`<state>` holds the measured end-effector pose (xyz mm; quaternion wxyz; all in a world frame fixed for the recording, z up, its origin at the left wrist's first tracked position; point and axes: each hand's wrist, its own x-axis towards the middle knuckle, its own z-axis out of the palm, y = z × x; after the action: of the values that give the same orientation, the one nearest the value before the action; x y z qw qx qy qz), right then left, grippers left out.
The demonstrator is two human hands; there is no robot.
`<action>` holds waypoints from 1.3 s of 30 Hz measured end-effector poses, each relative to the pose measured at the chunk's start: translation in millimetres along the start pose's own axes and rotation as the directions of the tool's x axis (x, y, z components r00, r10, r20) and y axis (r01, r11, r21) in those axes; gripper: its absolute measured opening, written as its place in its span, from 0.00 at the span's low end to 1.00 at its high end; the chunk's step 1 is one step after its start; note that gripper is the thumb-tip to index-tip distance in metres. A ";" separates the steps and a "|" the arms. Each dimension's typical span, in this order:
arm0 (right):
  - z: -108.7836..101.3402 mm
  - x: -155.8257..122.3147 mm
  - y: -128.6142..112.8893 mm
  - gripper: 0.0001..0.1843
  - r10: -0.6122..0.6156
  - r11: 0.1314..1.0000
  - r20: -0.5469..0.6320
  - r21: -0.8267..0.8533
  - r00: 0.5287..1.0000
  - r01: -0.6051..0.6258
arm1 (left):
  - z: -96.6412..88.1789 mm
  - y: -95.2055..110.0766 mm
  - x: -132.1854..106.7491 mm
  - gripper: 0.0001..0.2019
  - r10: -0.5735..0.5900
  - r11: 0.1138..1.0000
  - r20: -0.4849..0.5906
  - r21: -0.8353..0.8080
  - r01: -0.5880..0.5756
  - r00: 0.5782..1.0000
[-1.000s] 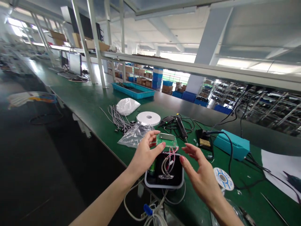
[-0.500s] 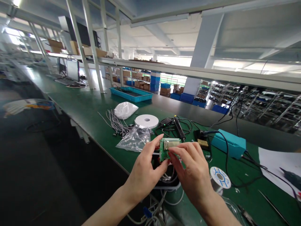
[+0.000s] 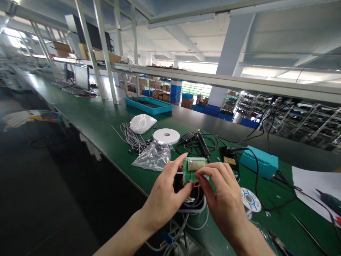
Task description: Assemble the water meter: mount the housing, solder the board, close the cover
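Between thumb and fingers, my left hand (image 3: 165, 192) grips the edges of a green circuit board (image 3: 188, 176) carrying a flat beige rectangular part (image 3: 196, 164). My right hand (image 3: 226, 193) is closed in a pinch at the board's right side. Whatever sits between those fingertips is hidden or too small to name. Directly below the board is a dark open housing with a light grey rim (image 3: 195, 210), holding red and dark wires. Grey cables (image 3: 176, 241) lie in front of it. My hands cover part of the housing.
Left of the board lie a clear plastic bag (image 3: 153, 158), grey leads (image 3: 130, 137) and a white tape roll (image 3: 166, 136). Beyond are a black pen-shaped tool (image 3: 203, 144) and a blue tray (image 3: 149, 105). A teal soldering station (image 3: 259, 161) and solder spool (image 3: 250, 200) stand right.
The board has shifted slightly right. My right fingertips have moved off the beige part to the board's lower right, showing more of its face. My left hand keeps its grip.
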<state>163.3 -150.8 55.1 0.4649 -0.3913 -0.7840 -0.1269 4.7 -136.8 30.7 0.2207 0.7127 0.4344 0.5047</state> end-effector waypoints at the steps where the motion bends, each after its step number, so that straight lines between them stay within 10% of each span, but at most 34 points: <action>1: -3.4 -1.1 0.4 0.03 0.013 1.000 -0.011 -0.003 1.000 -0.013 | 0.1 -0.8 -0.4 0.31 -0.012 1.000 0.007 -0.008 0.012 1.000; 11: -28.7 -20.4 56.7 0.07 0.418 0.897 0.020 -0.165 0.908 -0.410 | 4.7 0.1 -3.6 0.29 -0.043 0.993 0.047 -0.108 0.048 0.998; 22: -56.8 -59.3 78.4 0.13 0.534 0.840 0.167 -0.216 0.829 -0.498 | 35.3 14.5 -25.7 0.23 0.084 0.994 0.149 -0.082 -0.073 0.985; 27: -89.1 -118.4 76.6 0.12 0.702 0.693 0.145 -0.362 0.697 -0.623 | 58.6 11.3 -49.8 0.19 0.451 0.875 0.173 0.110 -0.472 0.875; 32: -103.3 -172.6 66.3 0.15 0.828 0.536 0.170 -0.521 0.534 -0.665 | 69.7 -2.2 -68.6 0.19 0.573 0.766 0.267 0.163 -0.622 0.775; 39: -86.2 -179.8 57.8 0.16 0.839 0.525 0.167 -0.500 0.518 -0.689 | 79.4 -13.7 -77.7 0.19 0.623 0.703 0.312 0.179 -0.688 0.717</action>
<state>306.9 -250.1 -57.2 0.2228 -0.7982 -0.5589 0.0300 62.8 -185.2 -51.8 -0.0303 0.8974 0.1893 0.3975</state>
